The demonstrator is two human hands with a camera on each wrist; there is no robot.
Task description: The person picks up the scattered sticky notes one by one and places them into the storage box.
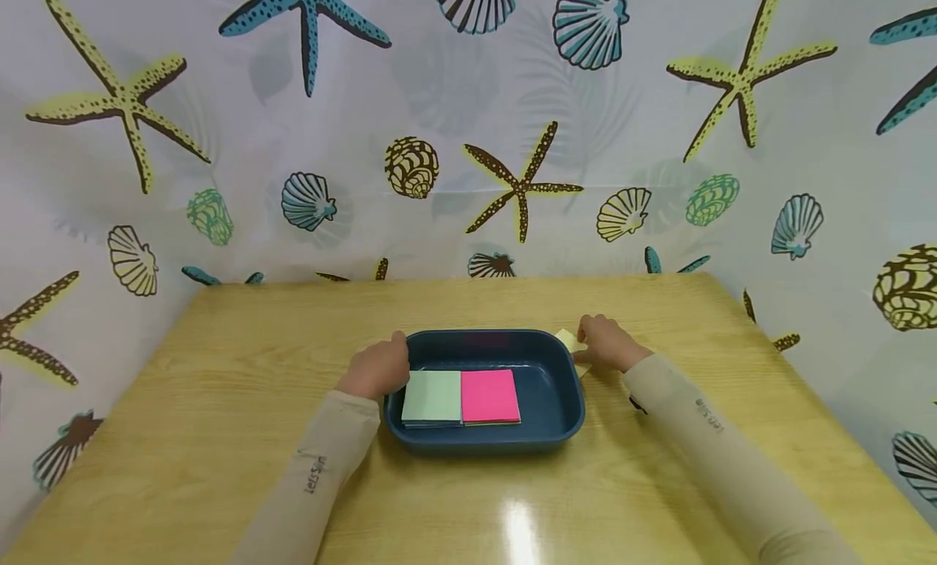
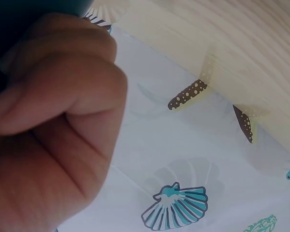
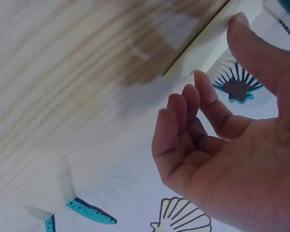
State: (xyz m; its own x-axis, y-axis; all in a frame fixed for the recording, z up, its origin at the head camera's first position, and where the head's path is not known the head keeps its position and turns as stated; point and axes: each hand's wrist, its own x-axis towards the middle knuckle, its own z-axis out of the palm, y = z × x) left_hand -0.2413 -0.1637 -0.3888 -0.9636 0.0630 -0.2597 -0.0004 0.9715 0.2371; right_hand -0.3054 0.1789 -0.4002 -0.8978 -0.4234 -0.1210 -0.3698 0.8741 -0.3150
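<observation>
A dark blue plastic bin [image 1: 552,398] stands on the table. My left hand [image 1: 376,367] grips its left rim, the fingers curled; the left wrist view shows the curled left hand [image 2: 63,106] close up against the dark bin. In the bin lie a pale green sticky note pad [image 1: 432,396] and a bright pink one [image 1: 489,396], side by side. Just right of the bin my right hand [image 1: 609,343] is over a pale yellow sticky note pad [image 1: 567,340] on the table. In the right wrist view its thumb touches the yellow pad [image 3: 212,41], apart from the loosely bent fingers.
The wooden table [image 1: 278,337] reaches back to a white cloth [image 1: 439,77] printed with starfish and shells, which also hangs at both sides. A small dark object [image 1: 637,405] shows partly beneath the right forearm.
</observation>
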